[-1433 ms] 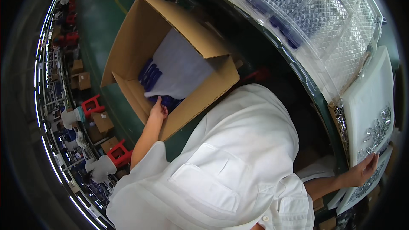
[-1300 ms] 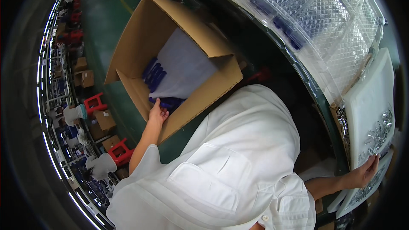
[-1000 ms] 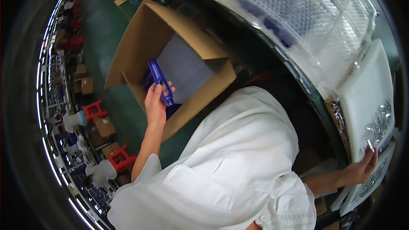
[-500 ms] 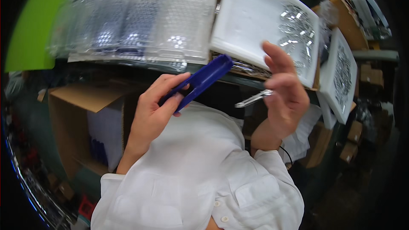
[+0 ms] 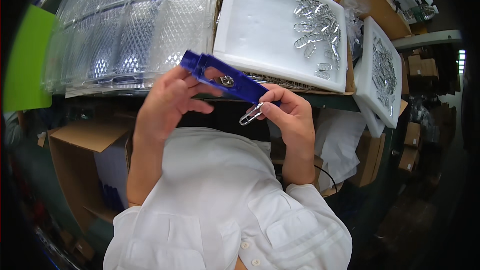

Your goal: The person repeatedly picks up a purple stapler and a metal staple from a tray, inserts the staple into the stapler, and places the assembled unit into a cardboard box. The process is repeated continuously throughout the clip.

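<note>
A long dark-blue plastic piece [image 5: 242, 86] with an oval opening is raised at a slant before me. My right hand [image 5: 291, 115] pinches its lower right end. Between the thumb and fingertips of that same hand a small silvery metal clip [image 5: 251, 115] sticks out below the piece. My left hand [image 5: 167, 97], slightly blurred, is at the upper left end. Its fingers reach behind the blue piece, while its thumb stands apart from it. Shiny metal shows through the oval opening; I cannot tell whether it is part of the piece.
A white foam tray [image 5: 260, 35] holding several metal clips [image 5: 320, 25] lies ahead, above a box of more metal parts. Clear plastic trays [image 5: 135, 30] are at left, beside a green panel [image 5: 30, 60]. Another foam tray [image 5: 367, 65] leans at right. An open carton [image 5: 90, 132] stands below left.
The blue piece has turned, its right end now low and in my right hand. That hand has come in leftward with the clip. My left thumb has come off the piece.
</note>
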Tool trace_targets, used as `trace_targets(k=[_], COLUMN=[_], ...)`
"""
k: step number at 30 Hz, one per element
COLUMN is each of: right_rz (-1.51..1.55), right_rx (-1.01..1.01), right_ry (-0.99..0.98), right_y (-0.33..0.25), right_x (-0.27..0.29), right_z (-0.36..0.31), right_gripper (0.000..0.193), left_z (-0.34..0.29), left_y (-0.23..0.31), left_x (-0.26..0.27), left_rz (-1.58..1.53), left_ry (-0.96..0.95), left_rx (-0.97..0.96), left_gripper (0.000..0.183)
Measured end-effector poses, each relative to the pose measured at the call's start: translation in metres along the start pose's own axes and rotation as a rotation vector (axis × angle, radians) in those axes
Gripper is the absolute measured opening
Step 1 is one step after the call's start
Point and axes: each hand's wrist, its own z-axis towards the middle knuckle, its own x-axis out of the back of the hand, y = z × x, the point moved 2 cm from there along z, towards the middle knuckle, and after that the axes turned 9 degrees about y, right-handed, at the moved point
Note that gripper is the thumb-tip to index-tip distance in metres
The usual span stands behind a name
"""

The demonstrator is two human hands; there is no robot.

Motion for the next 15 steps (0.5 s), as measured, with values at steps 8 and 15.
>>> trace_targets(k=[8, 15], right_rz=[-0.034, -0.186], right_rx=[0.209, 0.662], right_ry=[0.117, 0.381], right_y=[0.011, -0.040], right_x=[0.002, 0.021], right_z=[-0.007, -0.034], right_gripper=[0.010, 0.019], left_z=[0.013, 0.016], left_y=[-0.034, -0.034], left_x=[-0.053, -0.058], left_rz=[-0.026, -0.008], left_ry=[0.107, -0.067], left_rx=[-0.114, 0.066], left_gripper=[0.052, 0.065])
